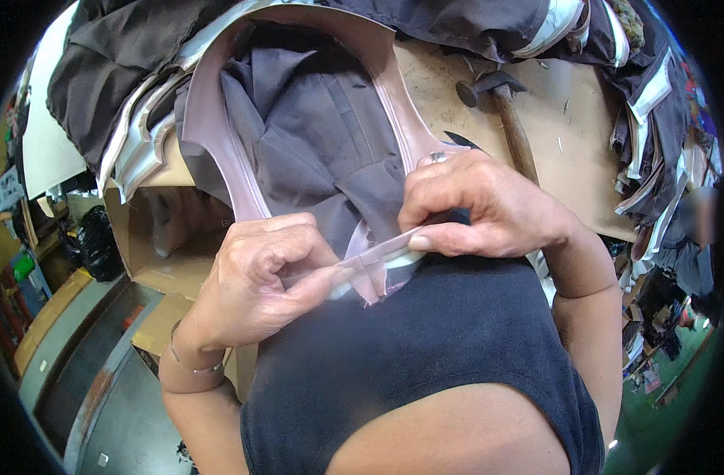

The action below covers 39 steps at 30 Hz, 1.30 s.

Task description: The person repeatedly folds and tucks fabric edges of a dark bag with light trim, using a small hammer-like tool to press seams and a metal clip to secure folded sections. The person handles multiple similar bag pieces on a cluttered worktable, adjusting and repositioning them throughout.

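A dusty-pink, leather-like piece curves in a wide loop in front of me, with a stitched inner edge. Dark grey cloth lies folded inside the loop. My left hand is closed, its thumb and fingers pinching the piece's near edge. Opposite it, my right hand pinches the same edge between thumb and bent fingers. Between them the pink strip is drawn across, with a short tab hanging down against my dark top. The fingertips partly cover the edge.
Beyond my right hand a hammer with a wooden handle lies on the tan work surface. Stacked dark and white cut pieces drape at the right; more pieces hang at the left. An open cardboard box sits below them.
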Tool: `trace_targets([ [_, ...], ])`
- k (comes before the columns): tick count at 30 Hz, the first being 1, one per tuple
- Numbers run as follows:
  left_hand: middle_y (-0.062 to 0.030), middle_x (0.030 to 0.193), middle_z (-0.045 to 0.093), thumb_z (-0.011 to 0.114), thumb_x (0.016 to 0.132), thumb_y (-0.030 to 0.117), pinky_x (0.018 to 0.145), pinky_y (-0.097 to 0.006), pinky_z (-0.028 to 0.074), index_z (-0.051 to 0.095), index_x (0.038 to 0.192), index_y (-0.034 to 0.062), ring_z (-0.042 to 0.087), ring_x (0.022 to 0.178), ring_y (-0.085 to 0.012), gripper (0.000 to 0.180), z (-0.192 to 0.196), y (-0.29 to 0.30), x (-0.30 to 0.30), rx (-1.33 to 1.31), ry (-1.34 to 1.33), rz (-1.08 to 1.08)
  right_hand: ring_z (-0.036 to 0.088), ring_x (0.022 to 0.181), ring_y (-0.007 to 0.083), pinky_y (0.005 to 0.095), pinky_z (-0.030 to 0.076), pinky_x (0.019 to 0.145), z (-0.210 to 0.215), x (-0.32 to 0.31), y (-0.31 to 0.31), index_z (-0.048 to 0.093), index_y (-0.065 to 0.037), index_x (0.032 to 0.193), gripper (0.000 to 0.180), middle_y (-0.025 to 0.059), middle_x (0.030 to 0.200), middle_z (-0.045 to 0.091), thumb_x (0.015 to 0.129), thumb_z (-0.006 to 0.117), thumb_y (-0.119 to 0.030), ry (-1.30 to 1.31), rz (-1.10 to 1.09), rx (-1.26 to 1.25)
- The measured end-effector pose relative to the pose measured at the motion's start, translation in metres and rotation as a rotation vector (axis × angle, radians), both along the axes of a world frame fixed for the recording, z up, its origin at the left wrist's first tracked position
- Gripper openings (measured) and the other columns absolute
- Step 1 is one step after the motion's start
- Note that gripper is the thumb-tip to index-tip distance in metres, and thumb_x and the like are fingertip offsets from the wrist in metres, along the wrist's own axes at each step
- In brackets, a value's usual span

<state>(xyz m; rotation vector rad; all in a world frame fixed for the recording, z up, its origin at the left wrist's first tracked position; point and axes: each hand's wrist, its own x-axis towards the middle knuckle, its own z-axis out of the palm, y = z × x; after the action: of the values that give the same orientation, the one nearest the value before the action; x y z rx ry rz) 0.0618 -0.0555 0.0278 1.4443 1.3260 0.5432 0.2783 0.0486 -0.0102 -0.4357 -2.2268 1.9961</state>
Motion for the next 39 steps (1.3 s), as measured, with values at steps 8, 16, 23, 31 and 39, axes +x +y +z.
trace_targets([
  [8, -0.0058, 0.057, 0.049, 0.069, 0.068, 0.008, 0.046, -0.026, 0.034, 0.057, 0.065, 0.0005, 0.047, 0.049, -0.0157, 0.014, -0.004, 0.002, 0.000, 0.031, -0.015, -0.033, 0.058, 0.071, 0.0253, 0.0321, 0.044, 0.065, -0.010, 0.004, 0.009, 0.062, 0.001, 0.083, 0.018, 0.0109, 0.074, 0.060, 0.079, 0.061, -0.016, -0.021, 0.097, -0.131],
  [16, -0.0087, 0.062, 0.053, 0.074, 0.065, 0.013, 0.052, -0.032, 0.042, 0.060, 0.070, 0.0026, 0.054, 0.059, -0.0240, 0.018, 0.011, 0.014, -0.011, 0.052, 0.029, -0.215, 0.058, 0.071, 0.0365, 0.0416, 0.045, 0.063, 0.018, -0.035, -0.007, 0.056, 0.001, 0.071, 0.012, 0.0199, 0.070, 0.059, 0.074, 0.060, -0.010, 0.123, 0.142, 0.083],
  [23, -0.0164, 0.117, 0.053, 0.066, 0.072, 0.013, 0.092, -0.038, 0.039, 0.065, 0.094, 0.0072, 0.048, 0.112, -0.0337, 0.022, -0.066, 0.075, -0.077, 0.526, 0.884, 0.237, 0.055, 0.068, 0.0346, 0.0414, 0.045, 0.065, 0.033, -0.032, -0.022, 0.052, 0.002, 0.069, 0.011, 0.0174, 0.068, 0.054, 0.068, 0.056, -0.008, 0.262, 0.116, 0.217],
  [31, -0.0108, 0.114, 0.059, 0.048, 0.076, -0.005, 0.092, -0.032, 0.042, 0.057, 0.114, 0.0038, 0.056, 0.105, -0.0218, 0.040, 0.034, 0.094, -0.131, 0.870, 0.758, 0.537, 0.053, 0.067, 0.0203, 0.0329, 0.040, 0.060, 0.029, -0.035, -0.022, 0.054, -0.005, 0.072, 0.013, 0.0066, 0.070, 0.052, 0.070, 0.057, -0.017, 0.328, -0.087, 0.953],
  [39, -0.0141, 0.133, 0.042, 0.052, 0.079, -0.002, 0.098, -0.035, 0.038, 0.060, 0.109, 0.0027, 0.050, 0.115, -0.0281, 0.032, 0.068, 0.079, 0.025, 1.103, 0.758, 0.091, 0.052, 0.082, 0.0162, 0.0349, 0.043, 0.077, -0.106, -0.044, 0.039, 0.055, -0.012, 0.081, 0.016, 0.0037, 0.089, 0.051, 0.069, 0.056, -0.022, 0.178, -0.376, 1.546],
])
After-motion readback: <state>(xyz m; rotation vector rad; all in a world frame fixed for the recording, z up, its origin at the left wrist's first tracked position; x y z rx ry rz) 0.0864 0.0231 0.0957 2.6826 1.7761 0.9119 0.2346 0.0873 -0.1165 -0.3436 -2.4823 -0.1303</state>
